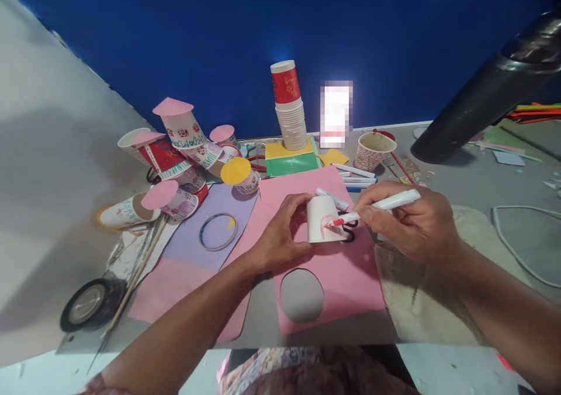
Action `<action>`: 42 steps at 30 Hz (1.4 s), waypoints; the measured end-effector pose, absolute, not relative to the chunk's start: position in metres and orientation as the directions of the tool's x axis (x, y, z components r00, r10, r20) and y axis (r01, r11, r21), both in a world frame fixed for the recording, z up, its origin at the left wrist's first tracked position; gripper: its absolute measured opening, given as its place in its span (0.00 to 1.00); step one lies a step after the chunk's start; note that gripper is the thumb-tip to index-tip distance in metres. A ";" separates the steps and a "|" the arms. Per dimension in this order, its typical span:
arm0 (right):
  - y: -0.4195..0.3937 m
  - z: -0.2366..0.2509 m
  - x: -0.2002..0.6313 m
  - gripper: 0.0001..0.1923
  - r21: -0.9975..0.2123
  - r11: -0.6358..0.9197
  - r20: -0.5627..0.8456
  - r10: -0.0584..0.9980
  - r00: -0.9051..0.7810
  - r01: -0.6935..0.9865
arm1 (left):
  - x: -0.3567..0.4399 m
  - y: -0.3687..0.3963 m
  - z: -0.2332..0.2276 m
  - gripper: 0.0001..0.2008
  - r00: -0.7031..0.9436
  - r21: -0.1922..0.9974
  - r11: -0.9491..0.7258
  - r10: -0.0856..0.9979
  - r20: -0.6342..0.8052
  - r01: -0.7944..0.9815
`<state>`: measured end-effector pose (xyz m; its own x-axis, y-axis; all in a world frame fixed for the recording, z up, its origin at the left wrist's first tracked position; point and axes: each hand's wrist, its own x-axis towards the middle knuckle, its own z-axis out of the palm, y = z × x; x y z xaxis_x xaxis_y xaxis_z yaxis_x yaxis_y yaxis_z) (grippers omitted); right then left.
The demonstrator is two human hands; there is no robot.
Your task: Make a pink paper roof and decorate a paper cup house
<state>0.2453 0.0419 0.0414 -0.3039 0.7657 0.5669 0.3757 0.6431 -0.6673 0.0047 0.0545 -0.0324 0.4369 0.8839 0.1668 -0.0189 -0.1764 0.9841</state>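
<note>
Left hand [280, 231] grips a white paper cup [323, 218] tipped on its side over the pink paper sheet [346, 278], long axis level, mouth toward the left palm. Right hand [405, 222] pinches a red marker [377, 206], tip left on the cup wall. Colouring step; next likely needs cup rotation.

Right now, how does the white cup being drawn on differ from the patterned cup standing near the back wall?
The white cup is upside down, held by the left hand; the patterned cup stands upright, untouched. The white cup is plain apart from red marks where the marker in the right hand meets it; the patterned cup is covered in small print. Both look like paper cups.
</note>
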 end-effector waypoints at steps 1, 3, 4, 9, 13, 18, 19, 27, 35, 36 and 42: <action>0.042 0.042 0.245 0.08 -0.670 0.644 0.561 0.765 -0.317 0.369 | 0.005 0.054 -0.032 0.37 0.440 0.984 -0.178 0.882 0.168 -0.019; 0.042 0.042 0.245 0.08 -0.671 0.649 0.560 0.761 -0.328 0.359 | 0.005 0.054 -0.032 0.37 0.445 0.983 -0.184 0.878 0.175 -0.024; 0.042 0.042 0.244 0.09 -0.671 0.649 0.562 0.761 -0.324 0.359 | 0.005 0.053 -0.033 0.37 0.445 0.982 -0.187 0.877 0.179 -0.027; 0.041 0.042 0.244 0.10 -0.682 0.636 0.557 0.772 -0.308 0.360 | 0.005 0.053 -0.035 0.37 0.441 0.981 -0.194 0.879 0.184 -0.023; 0.041 0.039 0.248 0.09 -0.708 0.605 0.574 0.793 -0.202 0.365 | 0.004 0.054 -0.034 0.39 0.436 0.984 -0.169 0.882 0.176 -0.054; 0.044 0.036 0.253 0.07 -0.731 0.573 0.593 0.802 -0.071 0.371 | 0.002 0.055 -0.030 0.40 0.441 0.988 -0.104 0.886 0.144 -0.113; 0.045 0.035 0.253 0.06 -0.733 0.574 0.594 0.802 -0.069 0.364 | 0.002 0.055 -0.030 0.41 0.443 0.988 -0.099 0.885 0.141 -0.118; 0.055 0.029 0.257 0.08 -0.827 0.468 0.532 0.831 0.164 0.310 | 0.002 0.056 -0.024 0.40 0.340 0.995 -0.091 0.935 0.100 -0.045; 0.101 0.017 0.284 0.17 -0.901 0.383 0.433 0.788 0.437 0.203 | 0.003 0.061 -0.028 0.37 0.042 0.943 -0.269 0.963 0.266 0.196; 0.107 0.014 0.289 0.19 -0.904 0.379 0.428 0.782 0.454 0.200 | 0.002 0.062 -0.029 0.37 0.035 0.943 -0.268 0.963 0.266 0.198; 0.125 0.017 0.316 0.25 -0.867 0.261 0.455 0.763 0.458 0.425 | 0.002 0.064 -0.031 0.37 0.055 0.982 -0.153 0.988 0.147 0.109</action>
